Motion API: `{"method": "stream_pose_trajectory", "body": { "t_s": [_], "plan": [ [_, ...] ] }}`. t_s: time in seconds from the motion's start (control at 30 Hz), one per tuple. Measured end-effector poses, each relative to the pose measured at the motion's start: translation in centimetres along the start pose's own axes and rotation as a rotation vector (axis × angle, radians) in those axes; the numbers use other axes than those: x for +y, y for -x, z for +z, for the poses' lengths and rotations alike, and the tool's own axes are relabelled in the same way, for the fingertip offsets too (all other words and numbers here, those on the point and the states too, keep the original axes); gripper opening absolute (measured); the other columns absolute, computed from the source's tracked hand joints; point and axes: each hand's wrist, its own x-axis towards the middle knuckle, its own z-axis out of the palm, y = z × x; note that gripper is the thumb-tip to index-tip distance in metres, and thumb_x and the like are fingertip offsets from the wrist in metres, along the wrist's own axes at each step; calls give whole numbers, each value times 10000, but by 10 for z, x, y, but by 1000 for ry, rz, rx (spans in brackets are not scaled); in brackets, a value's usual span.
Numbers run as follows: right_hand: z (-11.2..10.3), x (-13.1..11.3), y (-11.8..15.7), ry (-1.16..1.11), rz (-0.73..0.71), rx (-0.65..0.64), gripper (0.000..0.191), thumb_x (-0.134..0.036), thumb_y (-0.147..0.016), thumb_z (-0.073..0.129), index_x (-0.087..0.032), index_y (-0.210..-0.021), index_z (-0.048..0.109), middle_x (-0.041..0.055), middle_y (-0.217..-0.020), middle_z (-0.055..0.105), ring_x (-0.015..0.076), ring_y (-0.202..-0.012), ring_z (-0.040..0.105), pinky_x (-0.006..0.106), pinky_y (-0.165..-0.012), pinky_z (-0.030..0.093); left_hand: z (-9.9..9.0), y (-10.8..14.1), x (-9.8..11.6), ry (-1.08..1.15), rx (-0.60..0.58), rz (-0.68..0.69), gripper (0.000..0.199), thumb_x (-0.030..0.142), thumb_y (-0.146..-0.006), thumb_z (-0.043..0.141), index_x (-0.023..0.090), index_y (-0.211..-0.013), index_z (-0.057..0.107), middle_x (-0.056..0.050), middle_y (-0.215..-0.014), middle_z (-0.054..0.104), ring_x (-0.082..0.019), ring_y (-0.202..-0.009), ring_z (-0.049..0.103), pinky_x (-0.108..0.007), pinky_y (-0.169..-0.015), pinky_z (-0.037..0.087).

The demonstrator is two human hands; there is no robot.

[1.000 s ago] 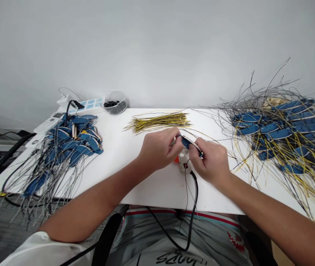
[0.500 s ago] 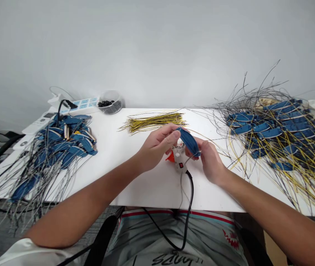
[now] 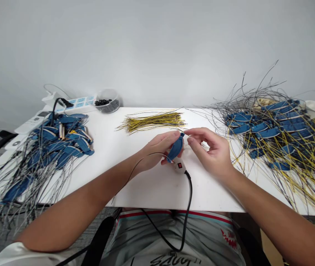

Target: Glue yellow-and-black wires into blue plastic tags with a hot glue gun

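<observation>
Between the thumb and fingers of my left hand is a curved blue plastic piece, held tilted above the table. A thin dark wire trails from its lower end over my left wrist. My right hand is closed in a pinch at the upper end of the piece. What its fingertips grip is too small to make out. Below and behind the hands lies a white glue gun with a red switch and a black cable. Most of its body is hidden by the hands and the blue piece.
A bundle of yellow and black wires lies at the back middle. Wired blue pieces are heaped at left and right. A clear tub of small black parts stands by a power strip.
The blue piece has been turned over, its wire now trailing left instead of hanging down. My right hand has shifted from its lower end to its upper end. The hands cover more of the glue gun.
</observation>
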Motion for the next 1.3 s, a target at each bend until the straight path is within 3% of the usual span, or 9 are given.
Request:
{"method": "stream_pose_trajectory", "body": {
  "t_s": [0.17,0.37,0.53,0.67,0.83,1.07,1.3],
  "plan": [
    [2,1,0,50,-81,-26,132,-207,-939,685,-209,-1062,734,1,-825,700,128,-692,617,289,-667,510,-2,-2,-2,-2,-57,-61,555,687,-948,508,142,-890,598,-17,-736,574,-59,-557,462,-176,-416,291],
    [2,2,-1,102,-123,-45,117,-165,-898,676,-201,-997,727,-20,-744,657,110,-628,570,268,-617,485,-3,-2,-3,-57,-131,-146,559,704,-964,455,173,-1091,575,-5,-711,582,-60,-518,438,-159,-403,285],
    [2,5,-1,102,-77,-66,103,-170,-869,690,-206,-952,741,-32,-704,632,108,-617,558,264,-613,466,-2,-4,-9,-20,-83,-147,565,719,-932,508,161,-998,566,27,-651,487,-42,-480,365,-159,-390,238],
    [2,5,-1,103,-39,-66,46,-218,-895,689,-200,-904,730,-30,-686,621,110,-612,540,265,-610,452,-3,-4,-9,-92,-74,-107,586,719,-942,480,146,-956,602,16,-663,503,-46,-490,374,-173,-404,267],
    [0,6,-3,233,-151,-41,32,-190,-861,674,-196,-838,695,-40,-651,618,108,-591,543,269,-611,433,1,1,-6,-167,-143,-104,708,766,-959,349,122,-803,597,-16,-667,543,-44,-513,409,-178,-462,302],
    [1,5,-1,333,-146,-12,27,-198,-805,679,-197,-783,662,-53,-616,633,88,-521,540,233,-540,405,7,6,-10,-145,-112,-160,635,747,-940,451,141,-821,598,-12,-731,544,-52,-590,428,-175,-508,355],
    [5,9,2,491,-144,20,104,-282,-835,657,-202,-768,662,-48,-605,650,96,-509,576,242,-517,362,12,4,-15,-209,-36,-156,672,780,-933,413,147,-809,602,-32,-713,584,-72,-605,464,-182,-518,402]
  ]
}}
